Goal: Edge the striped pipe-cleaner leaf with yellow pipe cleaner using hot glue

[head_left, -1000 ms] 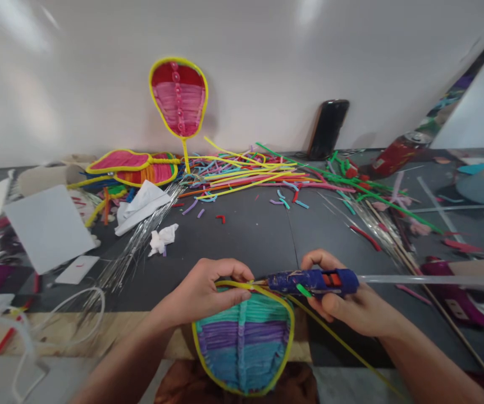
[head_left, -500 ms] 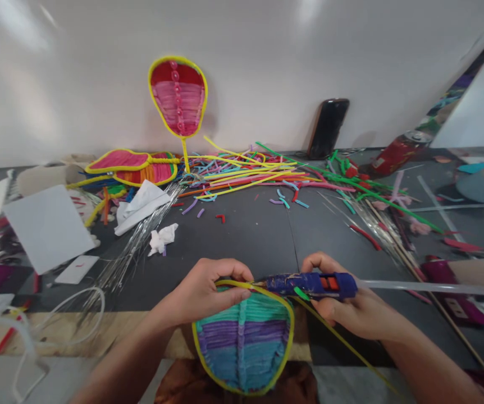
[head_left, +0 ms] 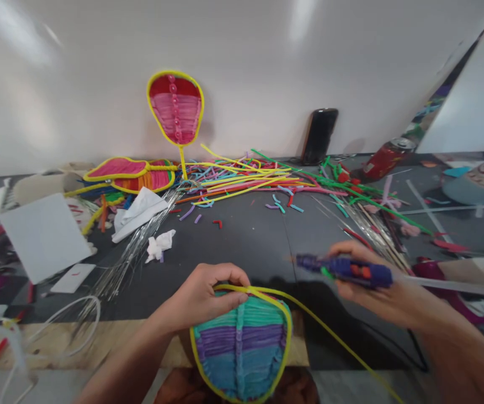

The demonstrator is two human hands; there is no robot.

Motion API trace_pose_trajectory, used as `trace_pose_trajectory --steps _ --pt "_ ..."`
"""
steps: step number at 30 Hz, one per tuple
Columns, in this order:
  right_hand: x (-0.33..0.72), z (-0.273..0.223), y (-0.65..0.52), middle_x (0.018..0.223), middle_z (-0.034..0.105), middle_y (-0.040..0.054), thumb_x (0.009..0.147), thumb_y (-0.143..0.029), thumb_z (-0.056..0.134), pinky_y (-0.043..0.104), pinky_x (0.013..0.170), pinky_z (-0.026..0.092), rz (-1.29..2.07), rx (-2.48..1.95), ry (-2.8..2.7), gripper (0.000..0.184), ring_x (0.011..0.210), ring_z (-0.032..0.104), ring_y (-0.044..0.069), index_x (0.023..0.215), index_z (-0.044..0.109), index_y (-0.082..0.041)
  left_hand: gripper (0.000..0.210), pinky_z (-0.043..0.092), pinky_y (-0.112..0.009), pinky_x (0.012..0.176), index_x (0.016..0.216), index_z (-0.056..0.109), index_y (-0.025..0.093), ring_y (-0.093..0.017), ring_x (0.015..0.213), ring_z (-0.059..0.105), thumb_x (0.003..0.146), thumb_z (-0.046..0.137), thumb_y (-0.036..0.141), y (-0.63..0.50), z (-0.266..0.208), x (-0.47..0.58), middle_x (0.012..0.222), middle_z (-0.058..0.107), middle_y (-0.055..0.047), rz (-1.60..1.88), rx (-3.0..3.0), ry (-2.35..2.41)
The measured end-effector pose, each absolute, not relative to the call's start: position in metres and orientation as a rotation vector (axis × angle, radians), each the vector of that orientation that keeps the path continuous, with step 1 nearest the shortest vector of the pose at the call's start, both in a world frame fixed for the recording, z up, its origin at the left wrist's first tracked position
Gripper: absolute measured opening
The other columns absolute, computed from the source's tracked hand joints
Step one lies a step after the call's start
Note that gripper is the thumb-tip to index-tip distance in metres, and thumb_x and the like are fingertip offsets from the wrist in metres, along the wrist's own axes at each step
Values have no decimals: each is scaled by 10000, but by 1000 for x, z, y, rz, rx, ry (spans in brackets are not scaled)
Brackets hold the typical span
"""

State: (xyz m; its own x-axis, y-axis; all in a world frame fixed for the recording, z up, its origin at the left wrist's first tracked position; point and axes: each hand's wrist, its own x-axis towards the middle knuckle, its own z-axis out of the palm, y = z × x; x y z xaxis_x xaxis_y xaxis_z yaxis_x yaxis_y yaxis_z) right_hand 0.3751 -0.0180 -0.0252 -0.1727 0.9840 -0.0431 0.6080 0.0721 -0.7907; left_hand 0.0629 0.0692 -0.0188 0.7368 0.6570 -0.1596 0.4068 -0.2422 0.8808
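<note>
My left hand [head_left: 214, 292] pinches the top edge of a rounded pipe-cleaner panel [head_left: 242, 342], banded in teal, purple and blue with a yellow rim. From that pinch a loose yellow pipe cleaner [head_left: 330, 325] trails away to the lower right. My right hand [head_left: 360, 286] is wrapped round a dark blue glue gun [head_left: 347, 270], slightly blurred, with its nozzle pointing left and apart from the panel. A long translucent glue stick [head_left: 448, 285] extends from the gun's rear.
Against the wall stands a pink panel with yellow edging [head_left: 177, 106]. Loose pipe cleaners [head_left: 246, 177] lie along the back, near a phone [head_left: 320, 136] and a red can [head_left: 388, 159]. Wire strands [head_left: 135, 241], crumpled tissue [head_left: 160, 245] and a white card [head_left: 46, 238] are at left.
My right hand has drawn the glue gun away from the panel's top edge, to the right and slightly up. My left hand keeps its pinch on the rim. The view has shifted a little.
</note>
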Motion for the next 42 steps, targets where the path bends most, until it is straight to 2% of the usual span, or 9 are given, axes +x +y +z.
trace_pose_trajectory --steps 2,5,8,10,14,16,19,24,42 --pt "397 -37 -3 1003 628 77 819 -392 624 350 696 495 637 -1756 -1847 435 813 633 252 1194 458 -246 100 477 -193 680 860 675 151 -118 726 624 801 627 216 69 -18 63 808 694 -11 300 1877 827" --pt "427 -56 23 1058 627 129 758 -272 638 471 787 496 373 -1947 -1966 497 929 630 341 1229 493 -206 96 482 -194 679 855 675 149 -119 723 626 798 625 207 68 -17 63 808 696 -14 315 1874 829" --pt "430 -59 36 1150 604 174 745 -224 607 628 918 400 95 -1959 -2008 433 1151 501 440 1176 580 -197 91 483 -191 675 852 677 150 -118 723 629 795 623 195 68 -17 63 805 697 -13 319 1873 828" --pt "411 -49 34 1230 576 166 819 -222 518 662 962 349 44 -1855 -1987 332 1207 450 436 1136 617 -219 94 484 -192 676 856 680 152 -119 723 629 799 621 199 68 -17 63 804 697 -13 313 1880 829" --pt "337 -23 15 1113 677 94 936 -256 443 423 909 497 579 -1528 -1979 281 1026 630 250 1148 627 -249 100 481 -192 683 871 684 158 -120 730 629 802 623 197 68 -18 62 813 696 -10 295 1901 835" --pt "304 -17 8 1081 709 68 935 -244 466 341 862 517 962 -1383 -2041 292 991 661 209 1177 628 -236 99 479 -191 691 876 683 162 -119 741 631 805 624 198 68 -18 62 823 696 -7 293 1901 842" --pt "279 -18 4 982 736 18 932 -209 479 252 765 516 1235 -1293 -1936 269 873 685 156 1127 662 -247 100 476 -186 704 884 682 165 -116 760 634 816 623 208 68 -17 62 838 698 -3 282 1890 840" --pt "279 -27 3 841 729 -8 906 -200 540 213 691 487 1187 -1302 -1797 189 755 667 126 935 722 -243 117 490 -193 694 898 676 162 -121 749 640 820 626 233 68 -16 63 832 699 -12 269 1870 829" --pt "275 -28 3 809 708 13 926 -201 527 220 672 476 938 -1195 -1911 182 733 644 124 963 704 -217 211 526 -174 736 995 628 162 -112 803 675 788 667 176 67 -22 62 888 705 -16 373 1833 802"
